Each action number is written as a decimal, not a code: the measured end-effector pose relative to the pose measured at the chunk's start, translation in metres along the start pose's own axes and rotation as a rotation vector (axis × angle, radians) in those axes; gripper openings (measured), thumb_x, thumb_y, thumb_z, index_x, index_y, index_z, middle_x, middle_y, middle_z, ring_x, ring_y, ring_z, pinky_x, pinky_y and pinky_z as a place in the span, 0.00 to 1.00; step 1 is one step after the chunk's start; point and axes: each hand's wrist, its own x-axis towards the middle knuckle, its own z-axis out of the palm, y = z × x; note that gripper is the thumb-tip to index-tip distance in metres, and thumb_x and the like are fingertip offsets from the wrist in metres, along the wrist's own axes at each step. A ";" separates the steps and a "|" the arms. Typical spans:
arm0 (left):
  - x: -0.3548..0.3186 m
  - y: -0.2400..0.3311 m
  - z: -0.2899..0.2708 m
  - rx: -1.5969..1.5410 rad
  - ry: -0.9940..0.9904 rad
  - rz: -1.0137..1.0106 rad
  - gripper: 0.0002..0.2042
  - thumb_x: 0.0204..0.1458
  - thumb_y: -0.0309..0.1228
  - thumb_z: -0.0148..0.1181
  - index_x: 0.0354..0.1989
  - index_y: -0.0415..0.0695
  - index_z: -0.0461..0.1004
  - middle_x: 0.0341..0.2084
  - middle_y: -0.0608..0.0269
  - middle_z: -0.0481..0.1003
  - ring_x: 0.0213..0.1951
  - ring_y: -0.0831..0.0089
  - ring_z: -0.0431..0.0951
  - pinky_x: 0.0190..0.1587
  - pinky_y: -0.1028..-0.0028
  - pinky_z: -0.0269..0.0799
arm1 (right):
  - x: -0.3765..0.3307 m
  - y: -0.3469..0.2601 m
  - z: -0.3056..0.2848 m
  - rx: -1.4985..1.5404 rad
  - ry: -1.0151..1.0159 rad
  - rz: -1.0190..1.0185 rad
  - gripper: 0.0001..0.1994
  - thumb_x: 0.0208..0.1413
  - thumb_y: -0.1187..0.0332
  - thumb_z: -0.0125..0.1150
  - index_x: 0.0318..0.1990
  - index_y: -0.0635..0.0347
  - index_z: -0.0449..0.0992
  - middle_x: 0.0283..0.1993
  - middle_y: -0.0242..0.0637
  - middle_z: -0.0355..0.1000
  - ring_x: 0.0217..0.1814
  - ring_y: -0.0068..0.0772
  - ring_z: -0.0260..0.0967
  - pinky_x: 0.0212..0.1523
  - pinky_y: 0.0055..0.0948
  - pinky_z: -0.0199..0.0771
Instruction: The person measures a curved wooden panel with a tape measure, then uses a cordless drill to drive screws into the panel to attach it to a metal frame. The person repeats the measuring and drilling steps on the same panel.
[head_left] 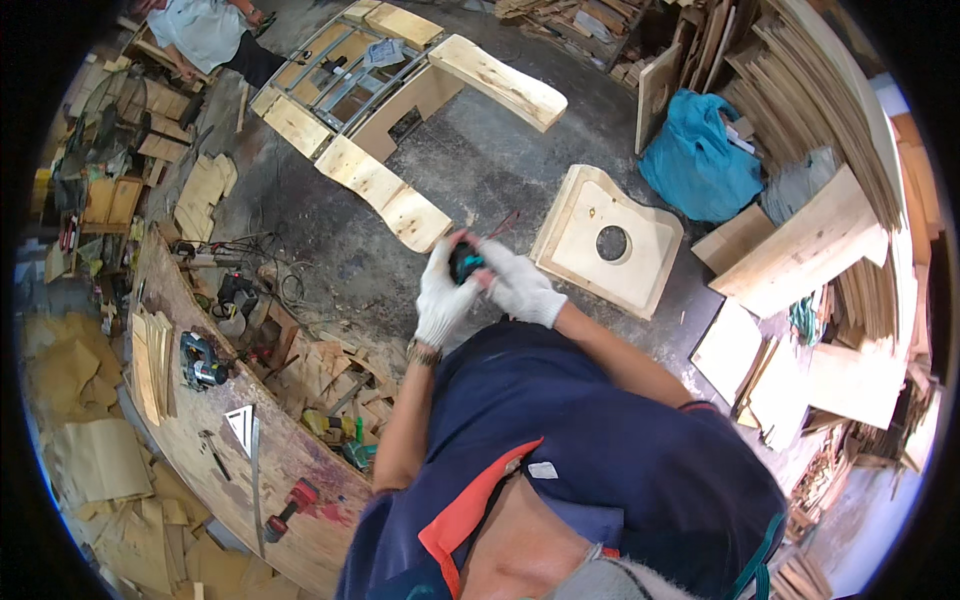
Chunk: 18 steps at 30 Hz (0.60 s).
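A small black and teal object sits between my two hands in front of my body; its exact kind is hard to make out. White knit gloves with bare fingertips cover both hands. My left hand is closed round its left side, and my right hand grips it from the right. A thin reddish strand shows just above the right hand. Beyond my left fingers lies the near end of a curved wooden panel. To the right of my hands, a shaped plywood piece with a round hole rests on the floor.
A wooden frame with metal bars stands at the far left, near another person. On the left, a workbench carries a saw, a red drill and a white triangle square. A blue bag and stacked plywood sheets stand right.
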 end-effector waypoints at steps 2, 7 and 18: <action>0.024 0.032 0.025 0.195 -0.047 0.150 0.32 0.40 0.24 0.66 0.61 0.43 0.69 0.44 0.55 0.75 0.48 0.58 0.75 0.54 0.64 0.72 | -0.011 0.013 -0.028 0.139 0.158 0.122 0.27 0.64 0.56 0.56 0.67 0.57 0.64 0.53 0.56 0.75 0.54 0.58 0.75 0.54 0.43 0.73; 0.064 0.067 0.062 0.632 -0.195 0.687 0.26 0.38 0.23 0.64 0.51 0.47 0.73 0.42 0.60 0.73 0.50 0.60 0.72 0.54 0.61 0.69 | -0.039 0.021 -0.100 -0.474 0.328 0.382 0.23 0.64 0.55 0.54 0.58 0.64 0.71 0.50 0.53 0.74 0.53 0.49 0.72 0.56 0.42 0.70; 0.151 0.069 0.106 0.234 -0.333 0.776 0.23 0.37 0.28 0.69 0.45 0.44 0.71 0.39 0.56 0.70 0.45 0.55 0.74 0.47 0.59 0.72 | 0.023 0.065 -0.136 1.080 0.305 0.368 0.34 0.66 0.43 0.51 0.66 0.65 0.64 0.63 0.37 0.66 0.64 0.30 0.65 0.65 0.32 0.64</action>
